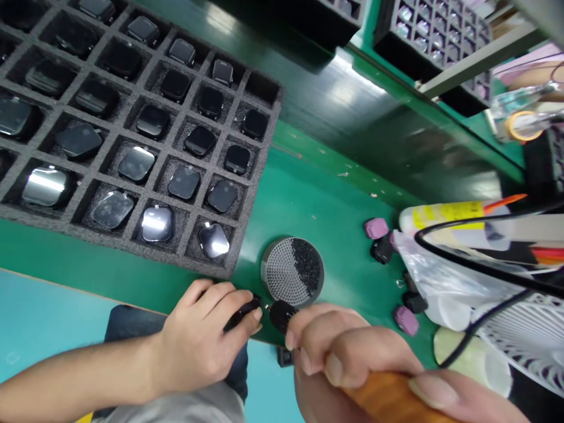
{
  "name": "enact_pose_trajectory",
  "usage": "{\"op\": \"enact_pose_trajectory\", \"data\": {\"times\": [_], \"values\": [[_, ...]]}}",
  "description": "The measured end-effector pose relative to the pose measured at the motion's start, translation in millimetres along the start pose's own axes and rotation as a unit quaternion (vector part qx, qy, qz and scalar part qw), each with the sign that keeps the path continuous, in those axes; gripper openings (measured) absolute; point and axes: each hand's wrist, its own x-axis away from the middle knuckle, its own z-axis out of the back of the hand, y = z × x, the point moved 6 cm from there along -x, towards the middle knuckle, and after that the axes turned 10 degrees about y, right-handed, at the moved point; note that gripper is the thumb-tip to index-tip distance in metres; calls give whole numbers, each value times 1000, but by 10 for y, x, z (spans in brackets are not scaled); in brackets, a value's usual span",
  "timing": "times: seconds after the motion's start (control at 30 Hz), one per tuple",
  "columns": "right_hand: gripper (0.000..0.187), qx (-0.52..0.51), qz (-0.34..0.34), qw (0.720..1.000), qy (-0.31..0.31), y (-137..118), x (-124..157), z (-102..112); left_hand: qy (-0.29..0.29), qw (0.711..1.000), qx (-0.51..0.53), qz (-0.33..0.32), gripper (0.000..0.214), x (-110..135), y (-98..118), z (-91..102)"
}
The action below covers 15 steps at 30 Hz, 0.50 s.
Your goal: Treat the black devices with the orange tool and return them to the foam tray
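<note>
My left hand (pixel 207 341) pinches a small black smartwatch body (pixel 241 312) at the near edge of the green bench (pixel 308 194). My right hand (pixel 352 364) is closed round an orange-handled tool (pixel 388 396); its dark head (pixel 282 314) points at the watch body, nearly touching it. Just beyond both hands stands a round metal dish (pixel 292 271) with a perforated floor and a heap of tiny black parts.
A grey foam tray (pixel 259 170) at the left holds several watch bodies in square cells. Pink and black small parts (pixel 377 228) lie at the right beside a plastic bag (pixel 432 276), a bottle (pixel 445 214) and a white fan grille (pixel 529 341). Dark trays (pixel 436 35) stand at the back.
</note>
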Motion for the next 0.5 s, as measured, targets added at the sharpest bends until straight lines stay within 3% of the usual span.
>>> {"op": "enact_pose_trajectory", "data": {"times": [0.13,0.2,0.33,0.43,0.5], "values": [[44,49,-46,987,-145,40,-97,84,1,1000,3,1,23,15,-2,-8],[48,64,-69,981,-169,60,-126,145,1,1000,1,3,23,22,-4,-11],[48,34,-71,986,-150,57,-96,240,3,1000,0,6,22,34,-3,-11],[34,57,-127,980,-140,152,20,292,2,1000,2,5,23,37,1,-13],[29,63,-151,981,-100,182,64,345,-1,1000,0,4,23,36,2,-17]]}}
